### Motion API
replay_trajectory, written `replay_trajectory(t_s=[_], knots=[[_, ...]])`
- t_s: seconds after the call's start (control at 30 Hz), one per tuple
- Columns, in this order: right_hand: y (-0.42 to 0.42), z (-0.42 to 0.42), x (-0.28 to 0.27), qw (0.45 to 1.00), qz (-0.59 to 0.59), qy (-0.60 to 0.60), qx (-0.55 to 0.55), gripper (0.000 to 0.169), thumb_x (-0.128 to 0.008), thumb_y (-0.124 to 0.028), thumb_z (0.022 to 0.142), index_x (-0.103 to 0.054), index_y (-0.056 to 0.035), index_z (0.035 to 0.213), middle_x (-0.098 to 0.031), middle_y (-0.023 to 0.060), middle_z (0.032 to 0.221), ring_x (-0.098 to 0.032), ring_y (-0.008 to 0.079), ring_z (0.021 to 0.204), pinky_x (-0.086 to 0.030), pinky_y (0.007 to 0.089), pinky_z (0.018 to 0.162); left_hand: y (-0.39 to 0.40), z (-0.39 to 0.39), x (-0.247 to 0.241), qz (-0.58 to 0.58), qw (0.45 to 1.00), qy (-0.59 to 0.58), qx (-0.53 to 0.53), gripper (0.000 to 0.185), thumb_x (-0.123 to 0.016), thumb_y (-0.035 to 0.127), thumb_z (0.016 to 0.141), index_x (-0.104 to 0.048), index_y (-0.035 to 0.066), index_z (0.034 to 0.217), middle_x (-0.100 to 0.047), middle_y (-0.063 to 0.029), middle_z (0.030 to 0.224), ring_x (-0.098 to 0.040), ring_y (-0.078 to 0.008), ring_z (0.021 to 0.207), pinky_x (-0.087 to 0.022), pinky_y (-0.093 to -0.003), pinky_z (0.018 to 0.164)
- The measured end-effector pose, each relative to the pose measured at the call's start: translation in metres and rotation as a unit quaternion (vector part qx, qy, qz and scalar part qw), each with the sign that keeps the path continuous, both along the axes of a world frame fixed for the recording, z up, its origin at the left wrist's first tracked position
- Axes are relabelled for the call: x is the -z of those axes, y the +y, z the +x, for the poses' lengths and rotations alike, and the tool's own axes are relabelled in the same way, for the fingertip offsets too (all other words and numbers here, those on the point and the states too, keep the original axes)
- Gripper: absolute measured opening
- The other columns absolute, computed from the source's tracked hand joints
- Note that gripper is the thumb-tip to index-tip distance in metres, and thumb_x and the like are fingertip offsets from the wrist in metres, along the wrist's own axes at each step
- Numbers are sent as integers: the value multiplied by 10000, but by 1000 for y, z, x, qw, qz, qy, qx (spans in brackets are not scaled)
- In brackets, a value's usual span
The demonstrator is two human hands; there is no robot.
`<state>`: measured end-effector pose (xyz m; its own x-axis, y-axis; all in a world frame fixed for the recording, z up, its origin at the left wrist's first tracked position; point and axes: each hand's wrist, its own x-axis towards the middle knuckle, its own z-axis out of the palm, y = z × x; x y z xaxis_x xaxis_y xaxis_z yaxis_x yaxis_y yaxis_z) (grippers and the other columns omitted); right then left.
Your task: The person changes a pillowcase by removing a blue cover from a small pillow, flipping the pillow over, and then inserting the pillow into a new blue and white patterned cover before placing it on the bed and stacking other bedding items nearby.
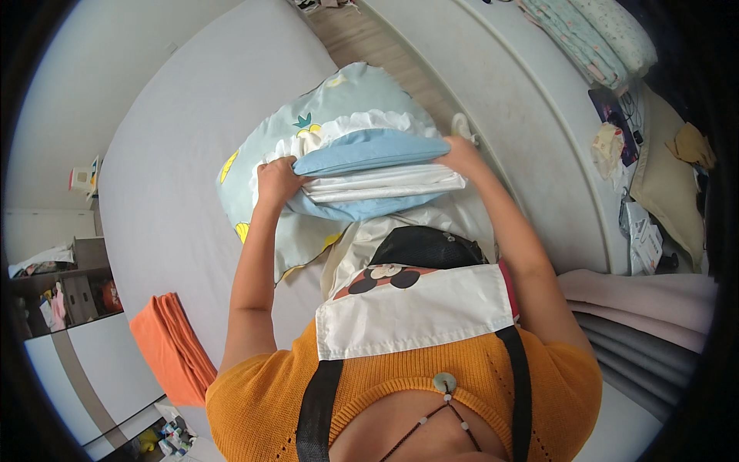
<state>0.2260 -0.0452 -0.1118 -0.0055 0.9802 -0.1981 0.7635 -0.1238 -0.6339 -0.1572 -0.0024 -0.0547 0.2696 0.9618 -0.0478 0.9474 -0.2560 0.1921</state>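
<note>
A light blue fabric cover [369, 151] with a white ruffled edge [369, 121] is held in front of my body. White folded cloth [381, 183] shows between its upper and lower blue layers. My left hand [279, 182] grips the left end of the blue fabric, fingers partly hidden. At the opposite end my right hand [459, 156] pinches the blue layer and the white cloth. Under both lies a pale green pillow [242, 196] printed with yellow fruit.
A grey sheet covers the bed [173, 161] on the left. An orange folded cloth [170, 346] rests at its lower edge. On the right, a white ledge [508, 98] carries folded bedding [600, 40]. Folded pink and grey textiles [635, 323] are stacked beside my right arm.
</note>
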Motion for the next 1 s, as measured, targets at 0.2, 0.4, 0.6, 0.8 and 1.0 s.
replay_trajectory(t_s=[0.2, 0.4, 0.6, 0.8, 1.0], knots=[[-15, -21, -21, 989, 56, -109, 86, 179, -632, -192, 718, -630, -98, 871, -633, 180, 835, -598, 364, 812, -469, 433, 686, -9, 0, 7, 186, 983, -7, 5, 144, -629, 151, 645, -602, 85, 770, -617, -98, 744, -581, -300, 681, -422, -378, 686], [-6, -29, -36, 968, 147, -143, 147, 128, -548, -84, 745, -511, -106, 865, -612, 149, 785, -584, 377, 783, -442, 473, 654, -3, 2, 1, 266, 951, -56, -150, 151, -545, 10, 671, -494, 67, 801, -551, -104, 833, -556, -341, 658, -445, -426, 584], [-20, -26, -2, 965, 184, -141, 123, 246, -532, 31, 692, -512, -118, 886, -560, 104, 897, -555, 339, 844, -433, 437, 705, -31, 1, 23, 197, 952, -156, -174, 299, -495, -39, 707, -516, 86, 978, -545, -129, 961, -553, -341, 866, -449, -409, 724], [-28, -16, 50, 971, 142, -99, 162, 318, -553, 53, 680, -591, -121, 944, -626, 97, 904, -563, 298, 886, -429, 377, 798, -47, 2, 34, 189, 953, -215, -103, 195, -555, -23, 685, -609, 62, 853, -594, -99, 807, -573, -274, 795, -455, -343, 680], [-8, -11, 28, 972, 59, 85, 211, 258, -594, -22, 717, -597, -107, 961, -641, 117, 939, -596, 298, 900, -455, 348, 793, -42, -4, 39, -19, 876, -448, -179, 167, -595, -41, 665, -556, 31, 811, -535, -10, 669, -493, -97, 641, -420, -250, 590]])
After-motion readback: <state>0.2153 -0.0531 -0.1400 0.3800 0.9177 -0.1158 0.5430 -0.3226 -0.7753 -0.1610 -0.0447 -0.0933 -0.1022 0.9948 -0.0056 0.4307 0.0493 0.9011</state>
